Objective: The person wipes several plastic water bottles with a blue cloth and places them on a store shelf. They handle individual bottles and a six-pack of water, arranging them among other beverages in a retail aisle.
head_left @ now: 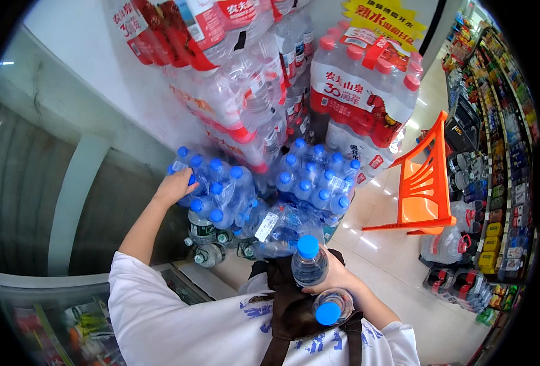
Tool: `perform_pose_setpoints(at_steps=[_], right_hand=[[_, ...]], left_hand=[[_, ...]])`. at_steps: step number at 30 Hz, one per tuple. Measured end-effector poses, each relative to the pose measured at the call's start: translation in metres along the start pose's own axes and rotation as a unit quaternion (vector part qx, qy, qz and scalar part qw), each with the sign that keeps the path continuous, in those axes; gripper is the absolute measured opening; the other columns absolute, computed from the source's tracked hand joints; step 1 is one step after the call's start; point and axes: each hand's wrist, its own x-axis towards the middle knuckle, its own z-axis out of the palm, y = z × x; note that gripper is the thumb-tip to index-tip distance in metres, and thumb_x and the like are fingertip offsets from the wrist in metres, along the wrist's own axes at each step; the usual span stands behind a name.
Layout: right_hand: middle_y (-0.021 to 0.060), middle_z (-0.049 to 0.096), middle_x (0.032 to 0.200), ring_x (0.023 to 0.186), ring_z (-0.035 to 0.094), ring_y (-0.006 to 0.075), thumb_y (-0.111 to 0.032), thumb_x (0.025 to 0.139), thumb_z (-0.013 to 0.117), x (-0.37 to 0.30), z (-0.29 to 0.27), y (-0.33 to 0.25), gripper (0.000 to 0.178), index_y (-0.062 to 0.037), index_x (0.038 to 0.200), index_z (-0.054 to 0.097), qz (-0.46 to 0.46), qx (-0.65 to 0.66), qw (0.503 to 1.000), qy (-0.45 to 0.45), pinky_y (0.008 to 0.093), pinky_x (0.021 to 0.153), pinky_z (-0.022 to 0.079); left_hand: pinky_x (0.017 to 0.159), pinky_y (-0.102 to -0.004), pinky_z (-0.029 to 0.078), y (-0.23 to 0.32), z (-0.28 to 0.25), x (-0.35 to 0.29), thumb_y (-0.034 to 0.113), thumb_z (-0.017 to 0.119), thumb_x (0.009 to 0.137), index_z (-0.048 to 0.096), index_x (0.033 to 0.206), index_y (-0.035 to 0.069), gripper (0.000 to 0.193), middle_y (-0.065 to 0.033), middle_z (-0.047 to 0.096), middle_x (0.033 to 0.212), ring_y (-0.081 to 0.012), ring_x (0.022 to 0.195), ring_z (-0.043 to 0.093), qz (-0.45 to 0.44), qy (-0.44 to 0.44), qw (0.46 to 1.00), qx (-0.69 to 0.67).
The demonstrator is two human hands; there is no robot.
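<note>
My left hand [174, 186] reaches to the near left edge of a pack of blue-capped water bottles [216, 189]. Its fingers close round the top of one bottle, whose blue cap [192, 179] shows beside the fingertips. Close to my body, my right hand [336, 276] holds a clear water bottle with a blue cap [310, 268]. A second blue-capped water bottle [333, 306] rests below that hand, between wrist and apron; how it is held is hidden. Another shrink-wrapped pack of blue-capped bottles [319, 177] stands right of the first.
Tall stacks of red-capped bottle packs [221, 97] [367, 85] rise behind, against the white wall. Green-labelled bottles [206, 244] lie low by the left pack. An orange plastic chair [419, 183] stands on the tiled floor at right, before long store shelves [501, 152]. A glass case [50, 323] is lower left.
</note>
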Motion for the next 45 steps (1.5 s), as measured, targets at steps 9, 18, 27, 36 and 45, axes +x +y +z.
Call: perform_pose_setpoints(at_steps=[9, 18, 27, 36, 45], right_hand=[[0.0100, 0.041, 0.118, 0.110, 0.039, 0.0201, -0.017, 0.047, 0.079, -0.013, 0.009, 0.012, 0.091, -0.0030, 0.123, 0.030, -0.034, 0.023, 0.999, 0.014, 0.0311, 0.095, 0.029], [0.0141, 0.039, 0.120, 0.111, 0.040, 0.0224, -0.017, 0.054, 0.076, -0.035, 0.015, 0.023, 0.091, -0.0038, 0.126, 0.023, -0.151, 0.019, 0.988, -0.015, 0.0326, 0.093, 0.032], [0.0127, 0.041, 0.120, 0.109, 0.041, 0.0193, -0.019, 0.057, 0.075, -0.109, -0.007, 0.059, 0.088, -0.0040, 0.126, 0.023, -0.179, 0.068, 0.981, 0.038, 0.0310, 0.091, 0.032], [0.0109, 0.033, 0.125, 0.116, 0.033, 0.0206, -0.013, 0.053, 0.075, -0.289, -0.105, 0.093, 0.093, -0.0047, 0.128, 0.021, -0.186, 0.031, 0.970, 0.156, 0.0326, 0.098, 0.025], [0.0102, 0.033, 0.125, 0.116, 0.033, 0.0199, -0.010, 0.055, 0.073, -0.425, -0.176, 0.097, 0.088, -0.0053, 0.127, 0.022, -0.150, 0.083, 0.925, 0.338, 0.0323, 0.097, 0.026]], left_hand=[[0.060, -0.0402, 0.041, 0.014, -0.076, -0.033, 0.024, 0.059, 0.067, 0.052, 0.083, 0.009, 0.023, -0.0134, 0.055, 0.071, -0.0324, 0.067, 0.052, -0.099, 0.260, 0.960, -0.010], [0.063, -0.0320, 0.041, 0.049, -0.173, -0.048, 0.022, 0.056, 0.070, 0.051, 0.083, 0.002, 0.024, -0.0113, 0.052, 0.075, -0.0250, 0.068, 0.051, 0.051, 0.446, 0.892, -0.057], [0.057, -0.0338, 0.038, 0.226, -0.147, -0.015, 0.030, 0.056, 0.068, 0.050, 0.074, 0.003, 0.028, -0.0112, 0.050, 0.069, -0.0280, 0.061, 0.049, 0.237, 0.342, 0.892, -0.179], [0.052, -0.0345, 0.039, 0.513, -0.171, 0.035, 0.020, 0.064, 0.058, 0.051, 0.073, 0.006, 0.025, -0.0091, 0.052, 0.065, -0.0274, 0.056, 0.051, 0.446, 0.283, 0.834, -0.158], [0.061, -0.0403, 0.043, 0.774, -0.131, 0.165, 0.034, 0.055, 0.075, 0.045, 0.090, 0.004, 0.035, -0.0183, 0.056, 0.075, -0.0340, 0.072, 0.055, 0.368, 0.064, 0.917, -0.138]])
